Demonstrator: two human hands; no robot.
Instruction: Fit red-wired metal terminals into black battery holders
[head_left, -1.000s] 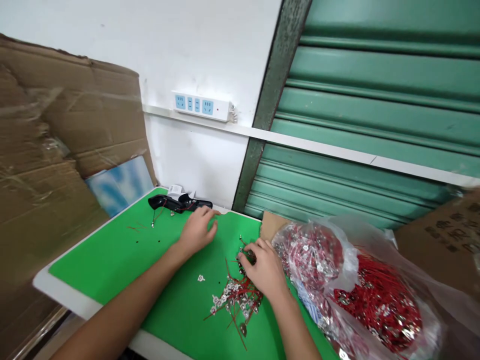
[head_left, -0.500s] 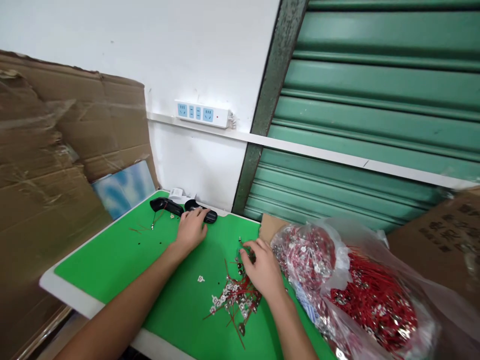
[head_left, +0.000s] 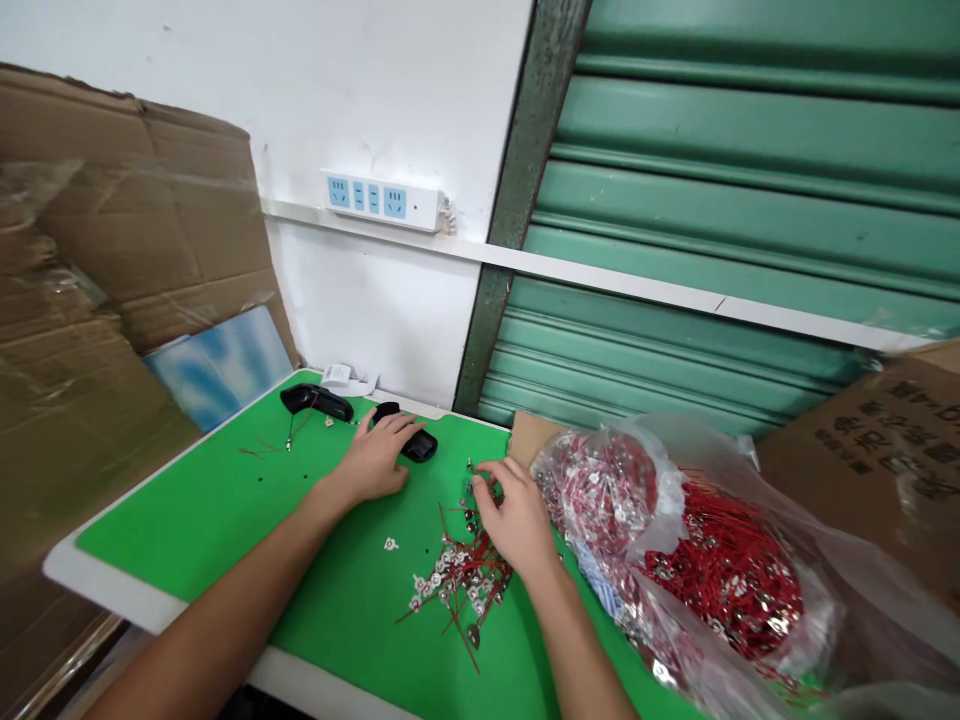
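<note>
My left hand [head_left: 375,458] lies with its fingers spread over a black handheld device [head_left: 420,446], which the fingers partly cover. Left of it rests another black device with a handle [head_left: 319,400]. My right hand [head_left: 516,515] is bent, thumb and index fingertips close together beside small dark metal parts [head_left: 470,520]. Whether a small part sits between those fingertips is too small to tell. Just below that hand lies a loose pile of red wires with silver ring-shaped metal tabs [head_left: 457,570]. One single metal tab [head_left: 391,544] lies apart from the pile.
A clear plastic bag [head_left: 660,500] full of red wires and metal tabs stands along the green table's [head_left: 195,510] right side. Cardboard [head_left: 172,220] walls off the left. A power strip [head_left: 382,200] is on the wall, beside a green shutter [head_left: 712,180].
The view has shifted a little. My left hand has spread its fingers, and the black device under it has moved slightly right and nearer. My right hand stays by the small metal parts.
</note>
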